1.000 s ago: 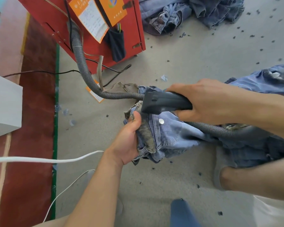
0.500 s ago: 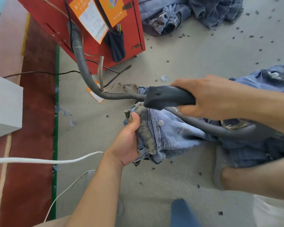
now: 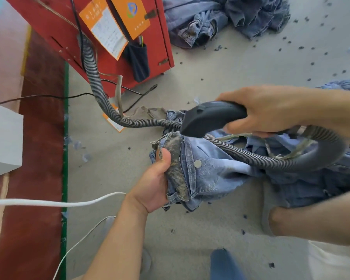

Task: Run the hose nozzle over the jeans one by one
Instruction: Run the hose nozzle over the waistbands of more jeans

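Note:
A pair of light blue jeans (image 3: 210, 170) lies bunched on the grey floor, its waistband turned out and a metal button showing. My left hand (image 3: 154, 182) grips the waistband at its left end. My right hand (image 3: 271, 110) holds the dark grey hose nozzle (image 3: 208, 118) just above the top of the waistband, its mouth pointing down and left. The ribbed grey hose (image 3: 251, 158) loops from the nozzle's rear across the jeans and runs left and up to the red machine (image 3: 101, 37).
A heap of other jeans (image 3: 226, 19) lies at the far top. More denim (image 3: 343, 85) shows at the right edge. Dark lint scraps dot the floor. White cords (image 3: 69, 203) cross the left side beside a white box (image 3: 2, 142). My legs sit at the bottom right.
My right hand has lifted the nozzle a little up and to the right, off the button area toward the waistband's top edge. The left hand keeps its grip.

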Motion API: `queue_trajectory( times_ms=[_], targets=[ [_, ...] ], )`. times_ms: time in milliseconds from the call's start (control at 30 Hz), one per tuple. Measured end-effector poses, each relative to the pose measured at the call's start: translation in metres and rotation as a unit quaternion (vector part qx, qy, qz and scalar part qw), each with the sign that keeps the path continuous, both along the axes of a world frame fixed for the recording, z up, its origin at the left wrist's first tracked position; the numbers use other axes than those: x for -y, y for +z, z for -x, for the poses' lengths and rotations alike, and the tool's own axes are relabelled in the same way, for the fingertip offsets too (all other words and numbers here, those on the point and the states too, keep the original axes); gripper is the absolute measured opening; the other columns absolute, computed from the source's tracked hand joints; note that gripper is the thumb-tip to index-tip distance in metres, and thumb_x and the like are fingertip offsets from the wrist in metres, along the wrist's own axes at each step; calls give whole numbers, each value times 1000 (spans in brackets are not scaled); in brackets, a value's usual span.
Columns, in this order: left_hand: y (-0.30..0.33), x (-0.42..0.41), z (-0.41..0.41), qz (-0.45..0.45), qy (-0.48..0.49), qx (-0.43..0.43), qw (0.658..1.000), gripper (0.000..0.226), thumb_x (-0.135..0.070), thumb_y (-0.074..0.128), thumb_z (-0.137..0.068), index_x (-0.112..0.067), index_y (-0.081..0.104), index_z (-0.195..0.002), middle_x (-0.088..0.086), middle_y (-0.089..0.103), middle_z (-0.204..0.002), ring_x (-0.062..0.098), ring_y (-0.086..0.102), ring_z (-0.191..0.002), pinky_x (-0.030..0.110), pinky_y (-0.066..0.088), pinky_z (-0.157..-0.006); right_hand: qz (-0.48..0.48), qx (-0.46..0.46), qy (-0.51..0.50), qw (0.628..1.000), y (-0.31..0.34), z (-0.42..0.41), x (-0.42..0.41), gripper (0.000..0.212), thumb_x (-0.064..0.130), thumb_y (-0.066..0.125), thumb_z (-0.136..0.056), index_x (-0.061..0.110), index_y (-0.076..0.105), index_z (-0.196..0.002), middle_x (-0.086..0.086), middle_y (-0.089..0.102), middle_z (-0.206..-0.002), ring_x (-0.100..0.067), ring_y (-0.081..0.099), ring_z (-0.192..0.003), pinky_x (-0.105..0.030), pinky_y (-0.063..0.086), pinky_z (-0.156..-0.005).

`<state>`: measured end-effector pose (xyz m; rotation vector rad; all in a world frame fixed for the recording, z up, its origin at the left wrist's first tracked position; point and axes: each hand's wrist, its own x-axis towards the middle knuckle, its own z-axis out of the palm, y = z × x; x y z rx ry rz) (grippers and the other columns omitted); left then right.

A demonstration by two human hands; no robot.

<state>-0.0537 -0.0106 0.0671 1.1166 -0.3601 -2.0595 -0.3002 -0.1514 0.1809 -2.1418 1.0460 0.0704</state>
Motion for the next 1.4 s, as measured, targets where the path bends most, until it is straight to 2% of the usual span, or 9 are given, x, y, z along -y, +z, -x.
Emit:
queue_trajectory(
  times_ms=[133,300,533,667,800,1000,1100,1200,1400],
  targets=[
    [-5,-1,-2,-4,10,9,1000,72,-59,50,-93,-14,50,-150,13,55,-151,32,54,-138,47,54,-102,-54,-13,32,998,-6,-8,-11,21,23,65,-87,35,61,-103,7,66,-62,-18,62,-45,-28,50,-42],
    [-15,-8,-14,-9,14,24,1000,58,-58,50,-92,-21,70,-132,10,61,-145,30,58,-134,43,56,-99,24,30,-71,997,-17,-18,-2,13,28,68,-92,32,62,-102,8,65,-59,-7,58,-38,-21,46,-40],
    [-24,-11,-16,-16,16,-6,1000,61,-55,62,-92,-15,65,-138,14,57,-148,34,54,-137,48,53,-102,-147,35,-9,988,-10,0,3,16,19,68,-89,29,62,-99,-2,65,-53,-26,54,-38,-32,48,-38],
    [-24,-9,-13,-5,8,-24,1000,67,-59,73,-87,-19,63,-140,11,55,-150,31,52,-139,46,51,-104,-40,19,-15,999,-31,-35,-14,16,30,68,-91,28,60,-106,7,64,-64,-8,60,-44,-26,49,-45],
    [-21,2,-14,-19,29,-16,999,69,-65,45,-99,-16,58,-145,16,51,-153,35,50,-141,49,50,-105,10,64,-135,989,-29,-24,4,20,32,68,-95,27,59,-112,10,63,-56,-4,57,-38,-16,40,-36],
    [-3,35,-4,-63,152,-60,984,56,-21,51,-89,4,59,-139,25,64,-134,40,66,-119,55,58,-94,50,117,-182,975,-38,-2,-6,74,31,70,-98,49,24,-153,19,56,-82,9,61,-59,-9,43,-57],
    [1,40,21,-73,142,-10,987,61,-7,62,-82,4,55,-142,26,67,-130,37,71,-108,52,62,-85,62,101,-149,982,-48,-17,-14,24,46,64,-99,40,61,-122,11,52,-74,0,52,-56,-20,41,-60],
    [6,38,35,-36,130,-11,991,45,-3,65,-83,-2,68,-128,25,70,-125,38,72,-108,53,61,-85,67,12,-123,990,-57,-28,-22,51,87,58,-75,39,60,-91,3,52,-78,-6,48,-54,-27,36,-53],
    [2,31,22,-21,110,-71,991,48,-7,51,-98,-2,51,-145,26,61,-139,42,62,-125,58,55,-97,73,-47,-169,982,-75,-27,-8,20,36,56,-102,20,62,-93,-8,63,-76,-23,54,-68,-35,36,-56]
  ],
)
